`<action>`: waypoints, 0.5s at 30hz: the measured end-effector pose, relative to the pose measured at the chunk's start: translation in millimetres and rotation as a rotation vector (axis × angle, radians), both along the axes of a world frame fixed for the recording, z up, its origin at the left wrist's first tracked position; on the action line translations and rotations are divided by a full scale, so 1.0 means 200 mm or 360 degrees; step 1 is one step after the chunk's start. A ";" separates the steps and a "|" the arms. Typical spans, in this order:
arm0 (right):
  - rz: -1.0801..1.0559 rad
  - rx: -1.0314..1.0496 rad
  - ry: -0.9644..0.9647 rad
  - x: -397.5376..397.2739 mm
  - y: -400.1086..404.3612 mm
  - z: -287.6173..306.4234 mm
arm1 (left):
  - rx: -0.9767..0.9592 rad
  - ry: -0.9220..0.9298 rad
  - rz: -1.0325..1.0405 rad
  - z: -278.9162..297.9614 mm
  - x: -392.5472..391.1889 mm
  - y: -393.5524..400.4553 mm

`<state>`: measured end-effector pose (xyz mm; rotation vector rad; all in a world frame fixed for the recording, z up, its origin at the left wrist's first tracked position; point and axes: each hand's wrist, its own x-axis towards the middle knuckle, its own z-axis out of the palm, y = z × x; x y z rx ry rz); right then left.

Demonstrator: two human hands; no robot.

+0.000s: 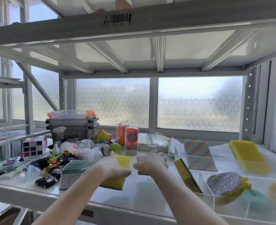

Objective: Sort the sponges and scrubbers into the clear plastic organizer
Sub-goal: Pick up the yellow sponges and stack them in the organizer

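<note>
My left hand [111, 168] grips a yellow sponge [120, 174] held just above the shelf at the middle. Beside it, my right hand [151, 164] is closed around a small pink sponge [140, 159], mostly hidden by the fingers. To the right stands the clear plastic organizer [228, 161]. Its compartments hold a rainbow-striped scrubber [197, 153], a yellow sponge [247, 156], a yellow-and-green sponge [187, 176] leaning on edge, a steel wool scrubber [223, 183] and a teal sponge [256, 198].
A pile of clutter fills the shelf's left: toy cars [59, 161], a puzzle cube [34, 146], stacked lidded boxes [72, 125], plastic bags, orange cartons [127, 138]. The upper shelf beam [134, 21] hangs close overhead. A frosted window is behind.
</note>
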<state>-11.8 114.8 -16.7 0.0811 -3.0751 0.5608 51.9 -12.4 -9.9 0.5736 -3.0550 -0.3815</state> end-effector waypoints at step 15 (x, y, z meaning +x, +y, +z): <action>-0.0039 -0.1159 0.0770 -0.04 0.86 0.57 | 0.0870 0.1365 -0.0406 0.48 -0.07 0.59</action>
